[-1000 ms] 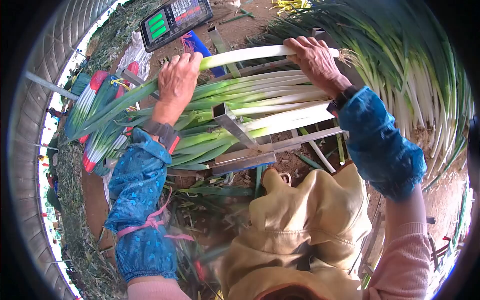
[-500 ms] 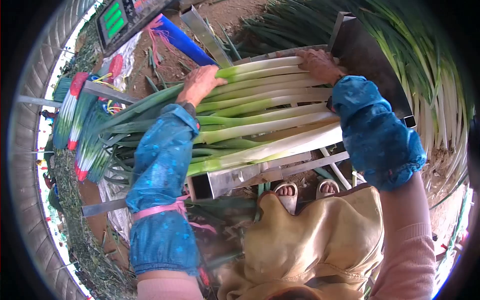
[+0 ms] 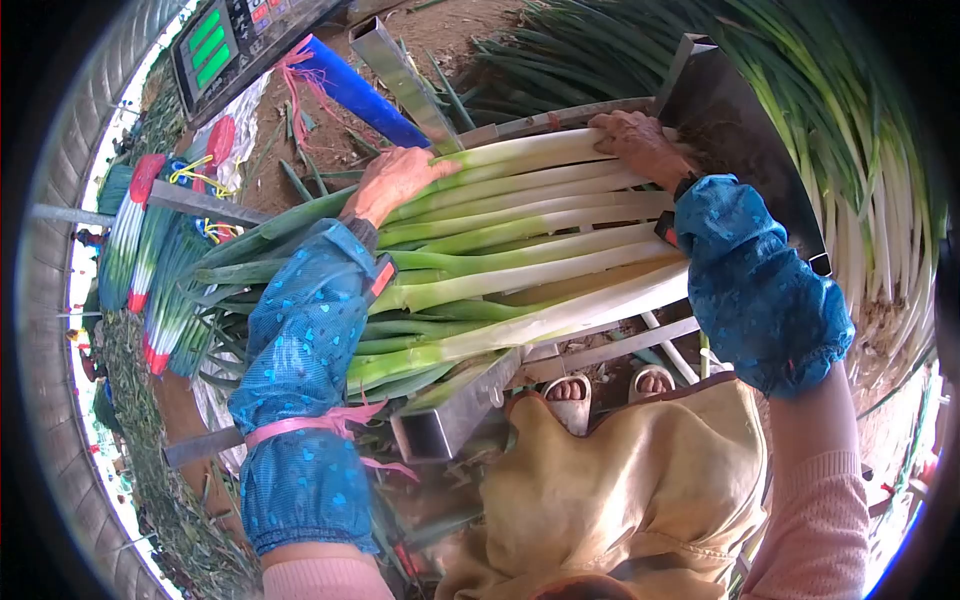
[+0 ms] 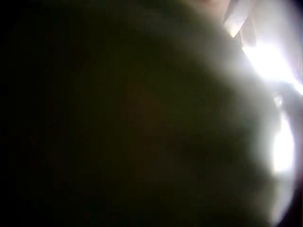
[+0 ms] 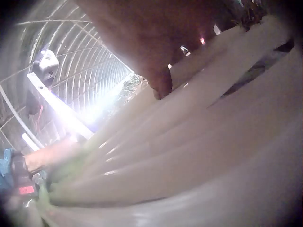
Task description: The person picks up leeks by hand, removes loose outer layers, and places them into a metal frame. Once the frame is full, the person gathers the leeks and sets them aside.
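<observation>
A layer of long leeks [image 3: 540,215] lies side by side across a metal rack [image 3: 455,410], white ends to the right and green leaves to the left. My left hand [image 3: 395,180] grips the farthest leek [image 3: 535,150] near its green part, thumb along the top and fingers partly hidden behind it. Farther right, my right hand [image 3: 642,147] holds the same leek by its white end. In the right wrist view, the thumb of the right hand [image 5: 156,52] rests against the white stalks. The left wrist view is mostly dark and blurred.
A digital scale display [image 3: 215,55] stands at the back left, near a blue bar [image 3: 360,95]. Tied leek bundles [image 3: 130,235] lie at far left. An upright metal plate [image 3: 745,140] closes the rack's right end, with a big pile of leeks [image 3: 870,200] beyond.
Both hands have lowered the leek from above the rack onto the far side of the layer. Since half a second ago the hands have barely moved, and the view has shifted slightly.
</observation>
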Demonstrator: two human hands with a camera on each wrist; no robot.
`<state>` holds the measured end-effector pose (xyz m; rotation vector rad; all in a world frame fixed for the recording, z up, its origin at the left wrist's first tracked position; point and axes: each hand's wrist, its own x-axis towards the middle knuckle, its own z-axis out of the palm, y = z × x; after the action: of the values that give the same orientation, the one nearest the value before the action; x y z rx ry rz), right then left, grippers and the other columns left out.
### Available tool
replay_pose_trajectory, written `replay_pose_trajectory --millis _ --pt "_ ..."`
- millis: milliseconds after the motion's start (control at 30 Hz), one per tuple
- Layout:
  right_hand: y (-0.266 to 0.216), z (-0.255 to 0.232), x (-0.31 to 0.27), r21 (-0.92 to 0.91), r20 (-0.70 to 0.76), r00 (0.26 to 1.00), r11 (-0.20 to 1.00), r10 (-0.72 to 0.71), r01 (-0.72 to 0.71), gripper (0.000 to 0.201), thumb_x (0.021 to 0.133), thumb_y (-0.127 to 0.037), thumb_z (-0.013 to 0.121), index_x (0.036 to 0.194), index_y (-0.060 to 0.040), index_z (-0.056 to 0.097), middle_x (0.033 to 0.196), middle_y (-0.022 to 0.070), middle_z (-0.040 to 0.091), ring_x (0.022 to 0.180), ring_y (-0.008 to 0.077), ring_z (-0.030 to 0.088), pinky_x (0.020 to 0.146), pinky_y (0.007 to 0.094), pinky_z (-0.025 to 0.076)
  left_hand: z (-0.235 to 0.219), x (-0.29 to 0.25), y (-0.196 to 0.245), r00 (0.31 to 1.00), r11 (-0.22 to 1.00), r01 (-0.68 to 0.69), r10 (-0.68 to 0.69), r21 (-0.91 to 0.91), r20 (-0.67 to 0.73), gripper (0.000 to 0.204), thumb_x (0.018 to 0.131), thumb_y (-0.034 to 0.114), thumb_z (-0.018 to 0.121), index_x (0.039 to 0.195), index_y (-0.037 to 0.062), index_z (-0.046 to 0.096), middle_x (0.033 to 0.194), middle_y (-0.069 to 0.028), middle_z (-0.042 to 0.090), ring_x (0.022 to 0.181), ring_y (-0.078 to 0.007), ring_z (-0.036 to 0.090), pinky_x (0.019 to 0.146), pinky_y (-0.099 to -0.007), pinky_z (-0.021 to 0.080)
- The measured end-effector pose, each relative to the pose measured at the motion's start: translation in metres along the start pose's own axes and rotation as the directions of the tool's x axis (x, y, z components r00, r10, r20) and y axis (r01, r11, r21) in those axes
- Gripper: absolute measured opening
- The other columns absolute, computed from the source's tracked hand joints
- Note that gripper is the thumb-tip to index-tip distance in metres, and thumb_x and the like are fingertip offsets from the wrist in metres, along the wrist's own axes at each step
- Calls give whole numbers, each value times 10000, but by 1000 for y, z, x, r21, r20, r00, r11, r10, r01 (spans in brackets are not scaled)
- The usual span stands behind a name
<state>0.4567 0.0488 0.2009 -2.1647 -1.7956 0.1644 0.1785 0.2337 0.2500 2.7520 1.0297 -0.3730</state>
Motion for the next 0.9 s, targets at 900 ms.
replay_pose_trajectory --millis 900 --pt "-106 -22 -121 -195 -145 899 903 -413 383 187 735 -84 541 919 -50 532 864 89 530 865 256 536 761 375 464 9 -166 56 890 924 -341 376 171 -259 327 669 304 701 860 58 600 879 -120 559 880 -314 515 782 -390 429"
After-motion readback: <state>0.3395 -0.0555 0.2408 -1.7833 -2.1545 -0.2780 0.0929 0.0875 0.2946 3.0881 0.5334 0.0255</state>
